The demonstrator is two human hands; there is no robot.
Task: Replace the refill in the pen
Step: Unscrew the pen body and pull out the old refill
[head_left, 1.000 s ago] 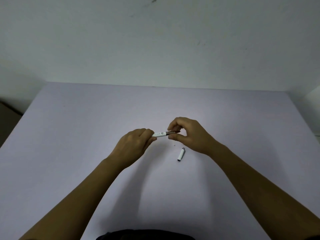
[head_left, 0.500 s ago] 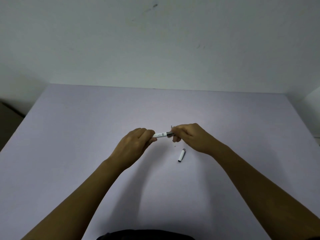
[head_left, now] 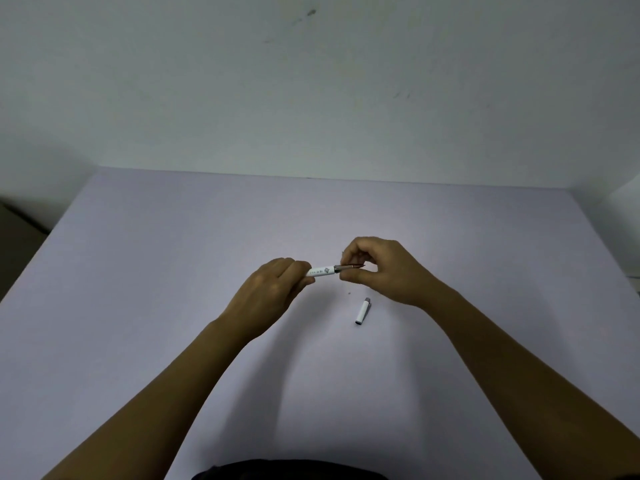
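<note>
I hold a white pen barrel (head_left: pixel 322 270) level above the middle of the table, with my left hand (head_left: pixel 273 292) closed around its left end. A dark, thin front section (head_left: pixel 349 267) sticks out of the barrel's right end, and the fingertips of my right hand (head_left: pixel 381 268) pinch it. Whether that dark part is the refill or the pen's tip piece I cannot tell. A white cap (head_left: pixel 363 310) with a grey end lies on the table just below my right hand, untouched.
The pale lilac table (head_left: pixel 173 306) runs to a plain wall at the back. Its left edge drops off toward a dark floor area. A small dark speck (head_left: pixel 349 293) lies on the table under the pen.
My right hand's fingers, closed tight over the pen's front end half a second ago, have lifted and spread so the dark front section shows again. My left hand stays put.
</note>
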